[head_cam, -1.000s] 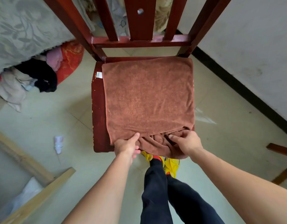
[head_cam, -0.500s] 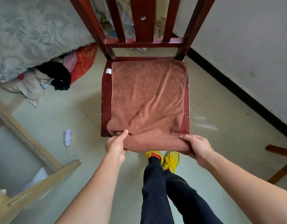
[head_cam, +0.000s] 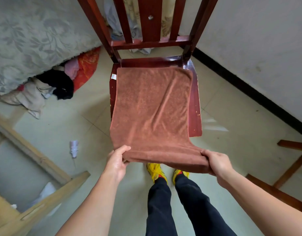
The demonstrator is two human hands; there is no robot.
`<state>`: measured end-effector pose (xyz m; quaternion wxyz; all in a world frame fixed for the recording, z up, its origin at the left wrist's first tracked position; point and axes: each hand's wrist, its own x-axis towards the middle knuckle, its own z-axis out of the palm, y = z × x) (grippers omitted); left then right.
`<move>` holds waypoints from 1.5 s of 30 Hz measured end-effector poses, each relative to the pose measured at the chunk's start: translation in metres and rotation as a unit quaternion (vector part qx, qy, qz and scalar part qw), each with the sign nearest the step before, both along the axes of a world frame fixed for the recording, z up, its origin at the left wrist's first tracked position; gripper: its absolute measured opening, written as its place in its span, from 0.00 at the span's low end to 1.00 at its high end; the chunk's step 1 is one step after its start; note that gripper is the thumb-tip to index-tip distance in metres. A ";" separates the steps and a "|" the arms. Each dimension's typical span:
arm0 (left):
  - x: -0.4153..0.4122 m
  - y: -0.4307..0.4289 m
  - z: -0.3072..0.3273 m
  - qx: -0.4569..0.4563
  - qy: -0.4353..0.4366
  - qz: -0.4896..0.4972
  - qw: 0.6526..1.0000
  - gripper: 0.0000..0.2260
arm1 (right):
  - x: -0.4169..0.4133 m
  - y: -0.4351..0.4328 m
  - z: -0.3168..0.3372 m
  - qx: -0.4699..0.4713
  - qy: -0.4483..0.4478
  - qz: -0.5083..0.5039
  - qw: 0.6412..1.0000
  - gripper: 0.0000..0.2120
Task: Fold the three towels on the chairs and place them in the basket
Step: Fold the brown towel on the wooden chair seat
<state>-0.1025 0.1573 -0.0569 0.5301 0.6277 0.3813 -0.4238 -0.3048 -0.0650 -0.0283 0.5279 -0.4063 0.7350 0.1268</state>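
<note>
A brown towel (head_cam: 152, 108) lies doubled over on the seat of a dark red wooden chair (head_cam: 194, 106), with a small white tag at its far left corner. Its near folded edge hangs past the seat's front. My left hand (head_cam: 117, 161) pinches the near left corner. My right hand (head_cam: 216, 163) grips the near right corner, lifted off the seat. No basket or other towel is in view.
A pile of clothes (head_cam: 61, 82) lies under a grey patterned bedspread (head_cam: 36, 36) at the left. Pale wooden beams (head_cam: 44, 198) cross the floor at lower left. Another chair's legs (head_cam: 293, 160) stand at the right, near the wall. My feet (head_cam: 165, 171) stand before the chair.
Both hands have spread to the towel's near corners and pulled its near edge off the seat toward me. The bunched part has smoothed out.
</note>
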 end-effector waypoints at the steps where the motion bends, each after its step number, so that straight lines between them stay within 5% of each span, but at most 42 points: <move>1: 0.001 0.001 0.001 0.001 -0.011 -0.031 0.999 0.08 | -0.002 0.001 0.003 -0.026 0.001 -0.028 0.999 0.09; 4: 0.000 0.006 0.003 0.090 -0.061 -0.248 0.963 0.17 | -0.009 0.004 0.012 -0.077 -0.003 -0.036 0.996 0.11; 7: 0.006 0.013 0.000 0.140 -0.060 -0.321 0.935 0.25 | -0.011 0.009 0.015 -0.107 -0.001 0.025 0.994 0.13; 17: 0.086 -0.033 0.016 0.168 -0.216 -0.209 0.939 0.21 | 0.069 -0.049 -0.004 -0.232 -0.010 0.139 0.963 0.14; 25: 0.149 -0.092 -0.016 0.075 -0.146 -0.177 0.970 0.25 | 0.158 -0.116 -0.046 -0.147 -0.125 0.024 0.981 0.06; 28: 0.132 -0.085 -0.033 0.133 -0.138 -0.198 0.961 0.19 | 0.144 -0.108 -0.064 -0.138 -0.100 0.048 0.984 0.13; 30: 0.106 -0.072 -0.043 0.165 -0.106 -0.218 0.956 0.11 | 0.120 -0.094 -0.071 -0.161 -0.018 0.076 0.984 0.09; 33: 0.063 -0.048 -0.056 0.189 -0.020 -0.251 0.949 0.17 | 0.082 -0.067 -0.072 -0.134 0.065 0.132 0.980 0.03; 36: 0.036 -0.039 -0.073 0.212 0.027 -0.225 0.951 0.28 | 0.055 -0.052 -0.089 -0.068 0.094 0.144 0.983 0.21; 39: 0.021 -0.037 -0.082 0.182 0.064 -0.196 0.961 0.24 | 0.044 -0.047 -0.103 -0.030 0.062 0.120 0.990 0.30; 42: 0.007 -0.037 -0.089 0.160 0.030 -0.170 0.972 0.10 | 0.039 -0.043 -0.111 -0.066 0.056 0.133 0.987 0.26; 45: -0.002 -0.037 -0.084 0.184 -0.062 -0.172 0.966 0.10 | 0.031 -0.041 -0.103 -0.071 0.053 0.126 0.988 0.14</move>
